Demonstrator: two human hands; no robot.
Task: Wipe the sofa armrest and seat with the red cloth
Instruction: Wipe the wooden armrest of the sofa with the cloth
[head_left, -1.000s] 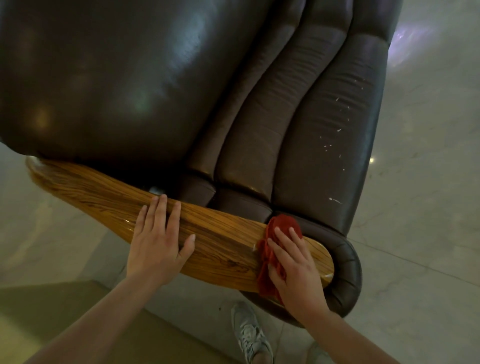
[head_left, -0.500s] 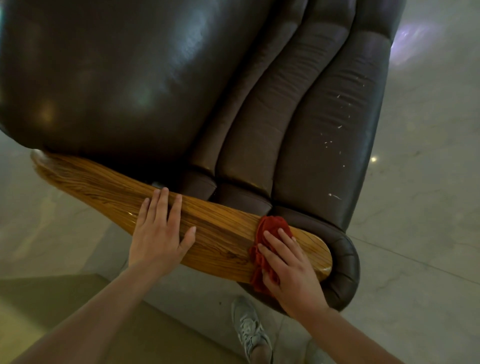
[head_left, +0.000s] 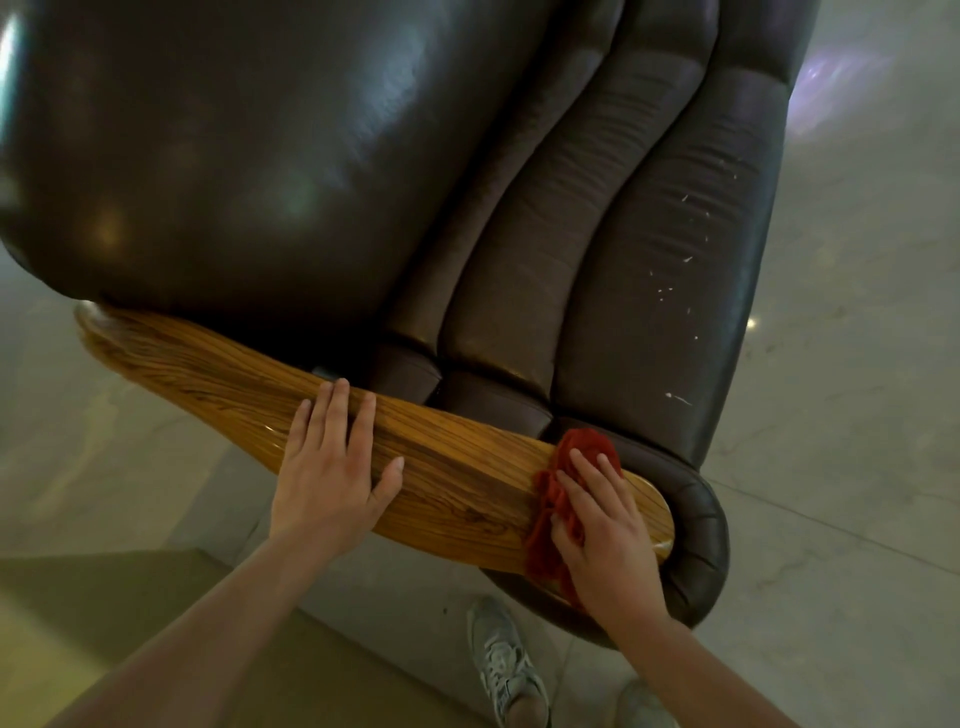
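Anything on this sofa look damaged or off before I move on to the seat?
Yes: the front seat cushion has scattered pale flecks and short scratch-like marks. Whether they are scuffs or debris is unclear. The wooden armrest shows no damage.

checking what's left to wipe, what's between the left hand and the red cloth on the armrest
In the head view, only bare polished wood of the armrest lies between the left hand and the red cloth, which the right hand presses down.
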